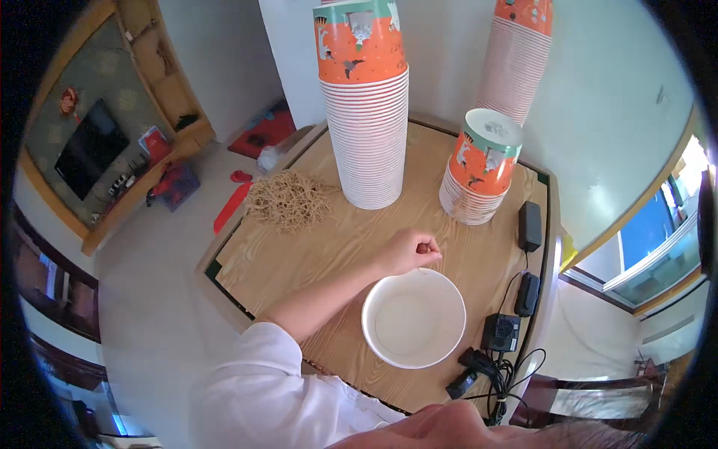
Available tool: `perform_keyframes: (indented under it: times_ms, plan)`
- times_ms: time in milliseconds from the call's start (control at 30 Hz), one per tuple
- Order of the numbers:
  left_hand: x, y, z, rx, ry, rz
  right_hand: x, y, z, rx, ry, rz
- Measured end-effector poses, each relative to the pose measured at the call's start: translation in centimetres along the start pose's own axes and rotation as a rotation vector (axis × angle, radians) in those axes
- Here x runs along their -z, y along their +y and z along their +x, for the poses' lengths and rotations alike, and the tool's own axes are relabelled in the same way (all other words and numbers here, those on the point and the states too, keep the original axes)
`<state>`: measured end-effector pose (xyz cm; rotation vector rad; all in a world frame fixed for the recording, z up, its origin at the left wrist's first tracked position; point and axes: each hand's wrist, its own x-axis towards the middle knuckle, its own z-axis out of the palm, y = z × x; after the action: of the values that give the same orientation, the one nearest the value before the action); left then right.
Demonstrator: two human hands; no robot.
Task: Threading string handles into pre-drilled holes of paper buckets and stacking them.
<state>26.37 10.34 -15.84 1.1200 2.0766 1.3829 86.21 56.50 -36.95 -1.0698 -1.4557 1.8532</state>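
My left hand (410,252) is just past the far rim of a white paper tub (413,318), its fingers curled closed. Whatever they may hold is hidden or too small to make out. The tub stands upright on the wooden table, and its white inside shows. Beyond the hand rises a tall stack of orange-printed paper tubs (368,142), turned upside down. A shorter stack of the same tubs (479,168) stands to its right. A tangled heap of tan shredded paper (288,200) lies to the left. No right hand is visible.
Black power adapters (529,226) and a coil of black cable (502,382) lie along the table's right side. Another tall tub stack (516,67) stands at the back right. The wooden table (299,258) has angled edges. A wall-mounted television (93,148) is far left.
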Motion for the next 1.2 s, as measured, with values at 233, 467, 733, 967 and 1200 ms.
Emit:
perform_keyframes:
  times_ms: [233,467,733,967,1200]
  plan:
    - [-1.0,-1.1,-0.1,-0.025,0.016,0.037,-1.0,3.1,3.3,0.034,0.084,-0.136]
    - [-1.3,-0.8,-0.3,0.031,0.018,0.008,-0.1,5.8,1.6,0.059,0.24,-0.289]
    - [-1.4,-1.2,-0.3,0.032,0.011,-0.019,-0.1,6.5,1.2,0.108,0.387,-0.494]
    - [-1.1,-1.2,-0.5,0.055,0.002,-0.04,0.6,5.4,1.2,0.158,0.507,-0.71]
    - [-0.5,-1.4,-0.6,0.004,0.038,-0.088,1.5,0.0,-0.9,0.234,0.679,-0.964]
